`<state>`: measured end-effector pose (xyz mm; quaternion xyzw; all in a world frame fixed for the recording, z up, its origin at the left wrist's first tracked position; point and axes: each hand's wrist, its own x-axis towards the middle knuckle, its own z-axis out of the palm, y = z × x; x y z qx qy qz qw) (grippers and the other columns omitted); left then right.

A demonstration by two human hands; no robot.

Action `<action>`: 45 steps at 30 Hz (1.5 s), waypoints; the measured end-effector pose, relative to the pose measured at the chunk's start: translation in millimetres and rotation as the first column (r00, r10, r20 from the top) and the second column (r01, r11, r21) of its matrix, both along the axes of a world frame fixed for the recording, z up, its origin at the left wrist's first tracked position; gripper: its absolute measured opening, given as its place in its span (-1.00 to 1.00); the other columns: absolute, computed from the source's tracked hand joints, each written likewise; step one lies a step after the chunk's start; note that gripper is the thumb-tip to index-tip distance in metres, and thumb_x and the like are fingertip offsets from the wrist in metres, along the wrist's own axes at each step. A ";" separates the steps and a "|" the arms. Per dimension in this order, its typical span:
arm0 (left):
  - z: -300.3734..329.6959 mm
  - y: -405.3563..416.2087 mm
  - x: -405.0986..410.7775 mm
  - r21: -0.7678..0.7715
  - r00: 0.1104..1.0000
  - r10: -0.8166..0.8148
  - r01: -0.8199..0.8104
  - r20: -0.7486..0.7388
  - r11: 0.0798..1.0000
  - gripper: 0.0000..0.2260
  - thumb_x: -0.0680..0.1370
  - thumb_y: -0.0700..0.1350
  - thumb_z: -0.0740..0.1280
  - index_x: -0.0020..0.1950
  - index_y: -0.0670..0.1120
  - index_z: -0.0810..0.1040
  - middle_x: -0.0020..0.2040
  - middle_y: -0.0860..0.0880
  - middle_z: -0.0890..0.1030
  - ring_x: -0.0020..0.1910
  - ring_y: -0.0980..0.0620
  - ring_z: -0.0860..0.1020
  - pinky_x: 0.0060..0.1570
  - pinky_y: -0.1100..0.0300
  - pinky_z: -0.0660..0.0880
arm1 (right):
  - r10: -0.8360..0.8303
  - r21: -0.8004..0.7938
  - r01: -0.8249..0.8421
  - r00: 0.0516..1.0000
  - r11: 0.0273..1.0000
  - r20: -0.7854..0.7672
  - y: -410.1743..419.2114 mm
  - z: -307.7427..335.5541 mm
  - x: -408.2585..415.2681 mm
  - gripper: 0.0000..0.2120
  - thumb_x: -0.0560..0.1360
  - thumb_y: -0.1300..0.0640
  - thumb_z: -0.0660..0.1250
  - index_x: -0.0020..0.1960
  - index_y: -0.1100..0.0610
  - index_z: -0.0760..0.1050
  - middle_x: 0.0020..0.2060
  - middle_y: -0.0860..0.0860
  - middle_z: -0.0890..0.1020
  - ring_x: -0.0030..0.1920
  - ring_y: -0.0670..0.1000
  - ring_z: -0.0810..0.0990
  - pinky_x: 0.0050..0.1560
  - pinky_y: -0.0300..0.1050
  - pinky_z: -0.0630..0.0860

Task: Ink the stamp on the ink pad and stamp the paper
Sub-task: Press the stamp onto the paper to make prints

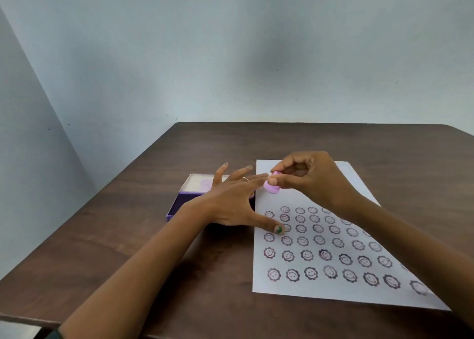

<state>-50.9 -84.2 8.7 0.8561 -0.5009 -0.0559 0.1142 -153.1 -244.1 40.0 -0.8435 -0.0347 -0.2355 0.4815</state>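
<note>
A white paper (307,286) lies on the table, covered with several rows of dark smiling-flower prints. My right hand (313,177) pinches a small pink-purple stamp (271,187) and holds it in the air over the paper's blank far-left corner. My left hand (230,201) is spread flat with fingers apart, its thumb resting on the paper's left edge. Partly hidden under that hand sits the purple ink pad case (179,205), its white-lined lid (197,183) open toward the far side.
The dark wooden table (128,249) ends close on the left and front. A pale wall rises behind its far edge.
</note>
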 end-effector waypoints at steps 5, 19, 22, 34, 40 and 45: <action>-4.6 -0.2 0.5 0.038 1.000 -0.006 0.006 0.000 0.999 -0.08 0.15 0.57 0.16 0.44 0.27 0.09 0.53 0.15 0.15 0.53 0.08 -0.15 0.30 -0.06 -0.52 | -0.028 -0.170 0.035 0.999 0.985 0.043 10.0 -4.0 9.4 -0.80 0.26 0.05 0.50 -0.17 0.13 0.64 -0.28 0.02 0.70 -0.28 -0.07 0.65 -0.23 -0.26 0.57; -3.0 0.4 -0.2 0.070 1.000 -0.001 0.002 -0.015 0.998 -0.06 0.17 0.56 0.16 0.48 0.23 0.06 0.55 0.15 0.07 0.54 0.04 -0.16 0.38 -0.22 -0.41 | -0.064 -0.352 0.094 0.993 0.931 0.097 17.1 -14.9 3.0 -0.57 0.18 -0.15 0.39 -0.26 0.24 0.61 -0.37 0.13 0.68 -0.35 0.06 0.63 -0.33 -0.27 0.47; -2.8 0.6 -0.9 0.075 1.000 0.004 -0.003 -0.016 0.997 -0.06 0.18 0.54 0.17 0.49 0.22 0.06 0.56 0.14 0.07 0.54 0.03 -0.16 0.39 -0.19 -0.41 | -0.061 -0.368 0.096 0.993 0.925 0.105 17.3 -13.7 2.1 -0.56 0.19 -0.16 0.37 -0.27 0.24 0.60 -0.37 0.14 0.68 -0.36 0.08 0.62 -0.34 -0.27 0.46; -1.6 0.4 -1.3 0.080 1.000 0.002 0.000 -0.028 0.997 -0.12 0.23 0.51 0.21 0.48 0.24 0.07 0.56 0.13 0.07 0.54 0.01 -0.15 0.39 -0.18 -0.39 | -0.110 -0.416 0.122 0.993 0.901 0.053 19.6 -16.6 3.1 -0.76 0.30 0.03 0.47 -0.25 0.22 0.58 -0.35 0.10 0.65 -0.42 -0.16 0.48 -0.31 -0.50 0.40; -1.9 -0.4 0.0 0.080 1.000 0.004 -0.002 -0.028 0.997 -0.09 0.19 0.52 0.18 0.48 0.23 0.07 0.56 0.13 0.07 0.54 0.01 -0.14 0.39 -0.17 -0.38 | -0.123 -0.430 0.125 0.992 0.894 0.032 20.6 -15.4 2.8 -0.73 0.30 -0.01 0.46 -0.23 0.21 0.58 -0.34 0.09 0.65 -0.41 -0.14 0.49 -0.33 -0.47 0.40; -1.3 -0.5 -0.7 0.085 1.000 0.006 -0.004 -0.030 0.996 -0.09 0.20 0.50 0.19 0.49 0.22 0.08 0.56 0.12 0.07 0.54 -0.01 -0.13 0.41 -0.19 -0.37 | -0.126 -0.453 0.129 0.991 0.882 0.036 20.5 -15.3 2.3 -0.70 0.29 -0.03 0.44 -0.21 0.23 0.59 -0.30 0.15 0.68 -0.36 -0.01 0.55 -0.37 -0.40 0.39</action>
